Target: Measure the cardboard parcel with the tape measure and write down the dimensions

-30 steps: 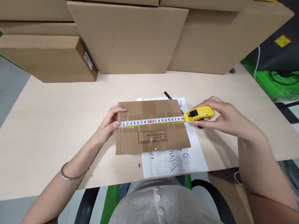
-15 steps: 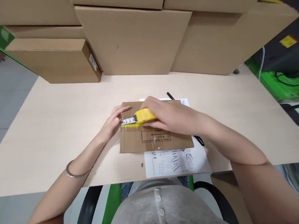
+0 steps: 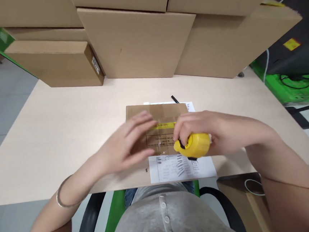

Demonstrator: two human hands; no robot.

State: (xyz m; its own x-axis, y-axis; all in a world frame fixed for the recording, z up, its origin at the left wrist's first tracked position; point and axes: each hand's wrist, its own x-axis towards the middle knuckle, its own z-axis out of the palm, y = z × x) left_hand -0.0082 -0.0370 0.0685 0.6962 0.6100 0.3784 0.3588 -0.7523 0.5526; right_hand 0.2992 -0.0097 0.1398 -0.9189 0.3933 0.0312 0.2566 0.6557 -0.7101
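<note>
My right hand (image 3: 198, 126) is wrapped round a yellow tape measure (image 3: 197, 145), held above the right part of a small cardboard box (image 3: 156, 112). No drawn-out blade shows from the case now. My left hand (image 3: 131, 139), slightly blurred, hovers over the box's left half with its fingers spread and nothing in them. Across the box top runs a strip of yellow tape (image 3: 166, 125), and a printed frame of text lies below it. Beneath the box, printed paper (image 3: 170, 170) sticks out towards me. A black pen (image 3: 174, 99) pokes out behind the box.
Large cardboard boxes (image 3: 137, 41) stand along the back of the pale table (image 3: 88, 100). A flatter box (image 3: 55, 63) with a label sits at the back left. Dark equipment and cables (image 3: 297, 80) are off to the right.
The tape measure has come off the box's left edge and moved right and nearer me, its blade no longer showing. My left hand has left that edge and swung right over the box.
</note>
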